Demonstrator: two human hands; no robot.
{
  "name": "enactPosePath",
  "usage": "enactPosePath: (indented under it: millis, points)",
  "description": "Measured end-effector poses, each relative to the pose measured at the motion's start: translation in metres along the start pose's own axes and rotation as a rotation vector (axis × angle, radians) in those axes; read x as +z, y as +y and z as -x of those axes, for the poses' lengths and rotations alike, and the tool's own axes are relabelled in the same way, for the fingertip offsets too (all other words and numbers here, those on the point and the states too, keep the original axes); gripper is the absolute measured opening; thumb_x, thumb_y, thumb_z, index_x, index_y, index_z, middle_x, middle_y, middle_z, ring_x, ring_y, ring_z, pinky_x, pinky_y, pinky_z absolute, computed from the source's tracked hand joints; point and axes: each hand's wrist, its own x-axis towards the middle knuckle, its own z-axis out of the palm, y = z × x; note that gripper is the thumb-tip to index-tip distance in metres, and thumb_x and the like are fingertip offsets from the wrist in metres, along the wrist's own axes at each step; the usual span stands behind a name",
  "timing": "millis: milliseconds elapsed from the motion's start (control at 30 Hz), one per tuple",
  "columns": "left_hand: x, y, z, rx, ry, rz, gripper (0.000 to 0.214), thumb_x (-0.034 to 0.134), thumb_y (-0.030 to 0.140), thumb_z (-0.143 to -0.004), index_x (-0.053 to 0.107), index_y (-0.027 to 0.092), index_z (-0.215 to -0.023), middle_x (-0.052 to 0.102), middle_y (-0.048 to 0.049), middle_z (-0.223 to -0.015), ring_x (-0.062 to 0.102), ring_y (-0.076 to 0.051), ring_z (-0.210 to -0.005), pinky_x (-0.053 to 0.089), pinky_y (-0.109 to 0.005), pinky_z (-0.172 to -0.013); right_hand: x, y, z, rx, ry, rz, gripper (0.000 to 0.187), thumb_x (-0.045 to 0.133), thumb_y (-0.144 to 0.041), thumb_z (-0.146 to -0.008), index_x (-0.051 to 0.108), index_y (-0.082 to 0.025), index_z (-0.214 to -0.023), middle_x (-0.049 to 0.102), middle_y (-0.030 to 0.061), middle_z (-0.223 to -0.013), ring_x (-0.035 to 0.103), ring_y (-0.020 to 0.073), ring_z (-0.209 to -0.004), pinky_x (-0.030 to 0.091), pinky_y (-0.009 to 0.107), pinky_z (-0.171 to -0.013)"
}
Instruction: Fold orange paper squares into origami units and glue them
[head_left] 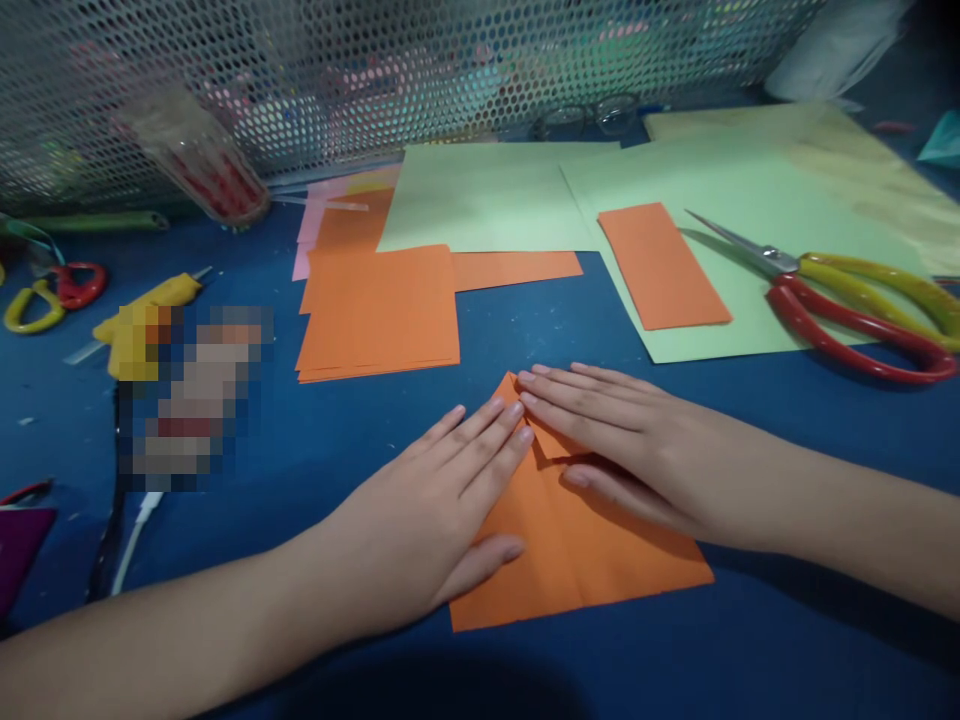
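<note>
An orange sheet of paper [592, 550] lies on the blue table in front of me, its top corners folded inward to a point. My left hand [442, 490] rests flat on its left folded edge, fingers stretched out toward the tip. On the right fold lies my right hand [637, 440], also flat with fingers extended and the thumb lower on the sheet. The fingertips of both hands nearly meet near the peak. A crease runs down the sheet's middle. Parts of both folds are hidden under the hands.
Beyond the hands are an orange paper stack [379, 310], light green sheets [495, 200] and an orange strip [664, 265]. Red-and-yellow scissors [784, 275] lie at right. A yellow glue gun [154, 305], another pair of scissors [56, 295] and a jar [202, 165] stand left, before a perforated metal panel [450, 75].
</note>
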Motion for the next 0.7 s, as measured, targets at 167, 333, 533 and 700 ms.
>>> enactPosePath:
  millis: [167, 333, 533, 700]
  points:
    - [-0.0013, 0.0005, 0.0002, -0.006, -0.014, 0.033, 0.061, 0.048, 0.039, -0.108, 0.04, 0.001, -0.155, 0.031, -0.0237, -0.165, 0.026, -0.034, -0.157, 0.033, -0.052, -0.126, -0.0023, -0.0026, 0.002, -0.017, -0.063, -0.005, 0.054, 0.041, -0.03, -0.108, 0.043, -0.002, -0.154, 0.038, 0.0172, -0.161, 0.034, 0.0251, -0.152, 0.037, 0.048, -0.123]
    - [-0.0015, 0.0001, -0.001, 0.006, 0.001, 0.032, 0.059, 0.05, 0.039, -0.107, 0.046, 0.001, -0.151, 0.033, -0.0247, -0.164, 0.027, -0.035, -0.157, 0.033, -0.054, -0.126, -0.0024, -0.003, 0.0039, -0.04, -0.091, 0.024, 0.062, 0.041, -0.039, -0.108, 0.036, -0.001, -0.157, 0.029, 0.0182, -0.164, 0.024, 0.0262, -0.155, 0.032, 0.05, -0.126]
    - [-0.0037, -0.0007, -0.0013, 0.006, -0.004, 0.054, 0.058, 0.051, 0.038, -0.106, 0.045, 0.004, -0.152, 0.035, -0.0243, -0.164, 0.028, -0.035, -0.157, 0.034, -0.055, -0.125, -0.0018, -0.0066, 0.0041, -0.034, -0.093, 0.038, 0.07, 0.041, -0.048, -0.107, 0.035, 0.001, -0.157, 0.03, 0.0213, -0.163, 0.025, 0.0292, -0.155, 0.034, 0.052, -0.125]
    - [-0.0036, -0.0012, -0.0016, 0.031, 0.027, 0.048, 0.054, 0.051, 0.036, -0.106, 0.049, 0.002, -0.148, 0.037, -0.0274, -0.162, 0.028, -0.036, -0.156, 0.036, -0.057, -0.123, -0.0018, -0.0096, 0.0051, -0.002, -0.095, 0.015, 0.075, 0.042, -0.051, -0.106, 0.032, 0.001, -0.158, 0.029, 0.0224, -0.164, 0.025, 0.0301, -0.155, 0.034, 0.055, -0.124]
